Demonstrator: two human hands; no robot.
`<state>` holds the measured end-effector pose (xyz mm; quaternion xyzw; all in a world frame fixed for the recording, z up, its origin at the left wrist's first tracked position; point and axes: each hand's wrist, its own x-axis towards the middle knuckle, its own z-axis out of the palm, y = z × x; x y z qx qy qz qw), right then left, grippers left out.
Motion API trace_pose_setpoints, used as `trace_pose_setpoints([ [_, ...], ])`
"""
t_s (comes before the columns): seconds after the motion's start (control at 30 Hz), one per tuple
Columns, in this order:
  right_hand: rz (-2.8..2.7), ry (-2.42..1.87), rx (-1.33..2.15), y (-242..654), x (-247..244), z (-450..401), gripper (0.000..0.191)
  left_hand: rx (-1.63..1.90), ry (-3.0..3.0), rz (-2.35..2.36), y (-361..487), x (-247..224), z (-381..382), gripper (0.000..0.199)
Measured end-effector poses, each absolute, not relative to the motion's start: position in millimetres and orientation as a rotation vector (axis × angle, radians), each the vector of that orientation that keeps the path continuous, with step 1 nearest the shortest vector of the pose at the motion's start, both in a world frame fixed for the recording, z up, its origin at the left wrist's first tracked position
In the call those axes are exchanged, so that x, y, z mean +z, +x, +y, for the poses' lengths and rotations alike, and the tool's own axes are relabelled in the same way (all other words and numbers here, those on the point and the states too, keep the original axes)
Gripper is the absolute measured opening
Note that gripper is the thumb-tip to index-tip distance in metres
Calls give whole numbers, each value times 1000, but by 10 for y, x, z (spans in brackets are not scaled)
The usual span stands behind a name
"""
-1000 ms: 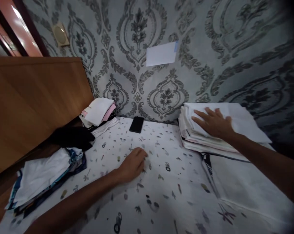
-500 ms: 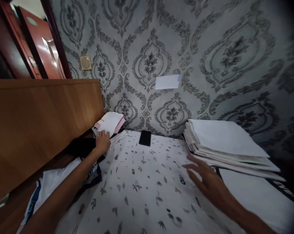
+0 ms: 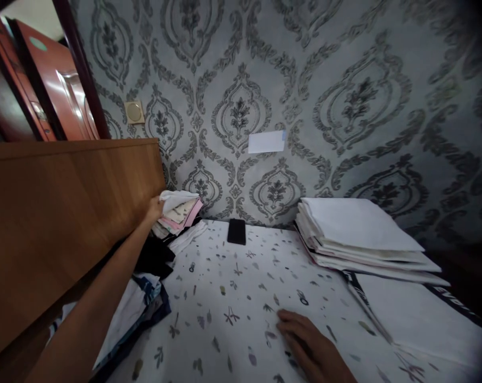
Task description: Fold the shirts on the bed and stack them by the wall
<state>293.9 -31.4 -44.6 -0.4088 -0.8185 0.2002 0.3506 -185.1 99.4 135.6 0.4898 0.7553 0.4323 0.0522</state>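
Observation:
My left hand (image 3: 156,207) reaches to the back left, by the wooden board. Its fingers are closed on the edge of a white folded cloth (image 3: 177,198), which lifts off a small stack of folded cloths (image 3: 181,214), some pink and patterned. My right hand (image 3: 305,340) is low over the printed sheet (image 3: 225,282), holding nothing, its fingers loosely stretched. To its right stands a tall stack of folded white cloths (image 3: 356,223), with a white garment with black lettered bands (image 3: 416,308) lying in front.
A wooden board (image 3: 73,213) runs along the left side. Dark and white clothes (image 3: 125,308) lie beside it, partly behind my left arm. A black phone-like slab (image 3: 237,232) rests by the patterned wall (image 3: 241,106), where a white paper (image 3: 267,142) is fixed.
My left hand has moved back and left, raising the top white cloth's edge and uncovering the patterned one beneath. My right hand has come down and left, away from the tall stack.

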Motion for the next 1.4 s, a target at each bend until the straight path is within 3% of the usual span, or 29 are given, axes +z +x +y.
trace_pose_setpoints([
  [0.13,-2099,-1067,565,2952,-421,-278,39,1641,1253,1992,-1798,1674,988,30],
  [0.23,-2072,-1056,599,2925,-344,-300,40,1692,1220,1742,-1500,1673,794,28],
  [0.33,-2034,-1067,675,2887,-201,-391,40,1550,1267,1457,-965,1359,439,35],
  [0.53,-2059,-914,804,2837,-58,-576,41,911,1426,1152,326,383,-647,38],
  [0.67,-2111,-837,871,2835,-58,-627,39,844,1560,1158,694,150,-1070,33],
  [0.83,-2208,-803,776,2842,-74,-637,35,1008,1366,1145,608,197,-1115,37],
  [1.0,-2285,-716,659,2839,-135,-610,31,1643,936,1206,374,381,-1349,27],
  [1.07,-2302,-703,642,2836,-141,-605,30,1730,847,1274,283,403,-1466,33],
  [1.23,-2360,-658,580,2820,-118,-619,27,1328,1220,1504,220,265,-1474,31],
  [1.4,-2441,-652,554,2803,-75,-645,28,717,2019,1538,458,365,-1137,56],
])
